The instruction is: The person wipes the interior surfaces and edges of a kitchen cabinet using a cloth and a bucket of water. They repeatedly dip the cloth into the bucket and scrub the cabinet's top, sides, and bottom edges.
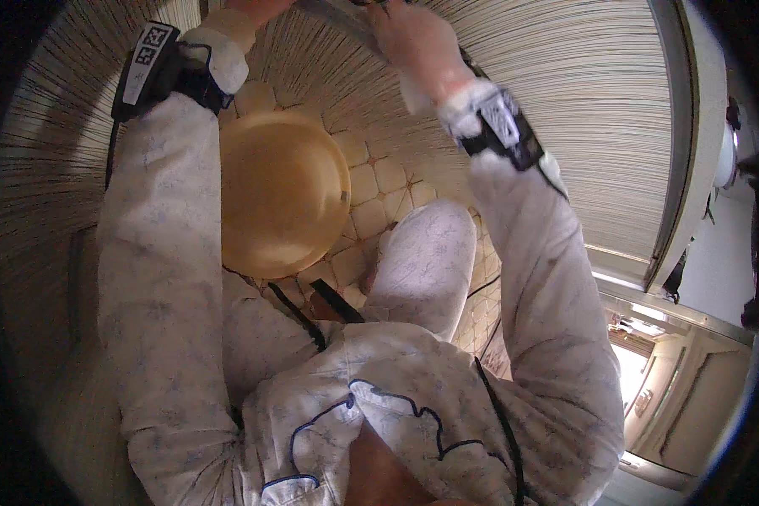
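My left hand (262, 7) is raised at the top of the view, and the picture's edge cuts off its fingers. My right hand (417, 41), also raised, is beside a grey bar (341, 22) that slants down towards it. A small dark object (370, 2) shows by its fingers, partly cut off; whether the hand grips it is unclear. Under my arms a round yellow basin (278, 196) rests on the patterned tile floor (373, 215), its left side hidden by my left sleeve (158, 253).
Finely striped wall covering (563, 95) surrounds the space ahead and to the sides. At the right stands a pale frame (696, 158), with a panelled door (696, 392) below it. My bent knee (427, 253) is close to the basin. Dark straps (335, 300) hang at my waist.
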Demonstrator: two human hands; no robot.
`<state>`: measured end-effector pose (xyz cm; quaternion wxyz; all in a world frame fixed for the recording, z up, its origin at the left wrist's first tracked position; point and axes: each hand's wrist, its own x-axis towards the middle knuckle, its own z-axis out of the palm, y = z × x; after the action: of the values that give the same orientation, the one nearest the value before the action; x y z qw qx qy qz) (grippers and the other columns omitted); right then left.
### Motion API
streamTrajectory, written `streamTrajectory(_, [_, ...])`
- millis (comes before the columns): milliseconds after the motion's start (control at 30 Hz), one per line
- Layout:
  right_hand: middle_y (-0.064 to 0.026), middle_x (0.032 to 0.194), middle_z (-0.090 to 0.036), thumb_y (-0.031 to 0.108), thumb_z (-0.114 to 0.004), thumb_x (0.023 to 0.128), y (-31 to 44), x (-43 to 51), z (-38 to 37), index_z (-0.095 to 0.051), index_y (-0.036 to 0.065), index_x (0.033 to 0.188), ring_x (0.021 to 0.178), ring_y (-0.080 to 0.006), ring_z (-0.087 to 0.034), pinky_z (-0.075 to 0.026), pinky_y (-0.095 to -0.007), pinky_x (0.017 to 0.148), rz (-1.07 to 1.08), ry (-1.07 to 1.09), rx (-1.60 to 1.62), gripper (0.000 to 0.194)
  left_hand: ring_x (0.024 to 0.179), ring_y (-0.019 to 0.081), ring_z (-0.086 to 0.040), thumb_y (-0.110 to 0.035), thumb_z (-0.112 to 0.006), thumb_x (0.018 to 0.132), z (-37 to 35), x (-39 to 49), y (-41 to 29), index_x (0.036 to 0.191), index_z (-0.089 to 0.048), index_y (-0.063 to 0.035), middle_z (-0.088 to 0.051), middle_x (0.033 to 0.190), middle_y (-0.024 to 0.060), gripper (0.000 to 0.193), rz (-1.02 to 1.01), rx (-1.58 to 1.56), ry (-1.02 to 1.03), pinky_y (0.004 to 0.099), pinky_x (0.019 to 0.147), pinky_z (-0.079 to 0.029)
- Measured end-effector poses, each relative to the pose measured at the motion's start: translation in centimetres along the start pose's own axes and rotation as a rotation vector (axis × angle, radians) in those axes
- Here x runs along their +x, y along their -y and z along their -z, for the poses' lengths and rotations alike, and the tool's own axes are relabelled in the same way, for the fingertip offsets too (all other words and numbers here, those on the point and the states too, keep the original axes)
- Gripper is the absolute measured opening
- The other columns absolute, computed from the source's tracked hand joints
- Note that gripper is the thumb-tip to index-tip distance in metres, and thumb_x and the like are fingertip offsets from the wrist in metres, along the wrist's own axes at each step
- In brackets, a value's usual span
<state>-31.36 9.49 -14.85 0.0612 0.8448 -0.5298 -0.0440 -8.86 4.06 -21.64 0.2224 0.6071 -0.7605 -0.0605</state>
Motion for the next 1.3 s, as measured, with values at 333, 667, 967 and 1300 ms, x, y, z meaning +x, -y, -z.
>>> streamTrajectory(333, [-0.0107, 0.115, -0.053, 0.008, -0.062, 0.097, -8.5, -15.2, 3.0, -0.048, 0.003, 0.131, 0.1, -0.0222, -0.062, -0.052, -0.0307, 0.082, -0.028, -0.176, 1.384, 0.038, 0.108, 0.034, -0.057, -0.024, -0.055, 0.098, -1.2, -0.4, 1.7, 0.112, -0.069, -0.0033, -0.063, 0.115, 0.0149, 0.028, -0.29, 0.227, -0.212, 0.05, 0.107, -0.039])
streamTrajectory(667, [-0.0136, 0.122, -0.058, 0.01, -0.068, 0.092, -8.2, -14.5, 0.7, -0.048, 0.002, 0.132, 0.11, -0.0226, -0.062, -0.052, -0.0323, 0.089, -0.255, -0.259, 1.596, 0.046, 0.108, 0.0371, -0.056, -0.024, -0.043, 0.104, -2.1, -0.9, 2.9, 0.124, -0.063, -0.0034, -0.061, 0.123, 0.0162, 0.035, -0.299, -0.083, -0.249, 0.0504, 0.102, -0.04])
streamTrajectory(967, [-0.0195, 0.101, -0.067, 0.021, -0.073, 0.08, -9.4, -11.2, 0.3, -0.064, 0.002, 0.114, 0.093, -0.0401, -0.064, -0.052, -0.0451, 0.083, 0.138, -0.271, 0.296, 0.039, 0.073, 0.031, -0.048, -0.021, -0.048, 0.102, -3.3, 0.2, 4.1, 0.078, -0.065, -0.0018, -0.054, 0.072, 0.0157, 0.036, -0.228, 0.114, -0.143, 0.0485, 0.081, -0.041])
streamTrajectory(1300, [-0.0215, 0.099, -0.067, 0.019, -0.07, 0.083, -7.0, -8.0, 1.2, -0.065, 0.004, 0.113, 0.093, -0.0407, -0.064, -0.052, -0.0449, 0.079, 0.293, -0.188, 0.23, 0.033, 0.093, 0.0314, -0.055, -0.025, -0.049, 0.102, -7.0, 0.7, 3.7, 0.078, -0.068, -0.0042, -0.063, 0.082, 0.0155, 0.038, -0.259, -0.03, -0.43, 0.0506, 0.095, -0.045])
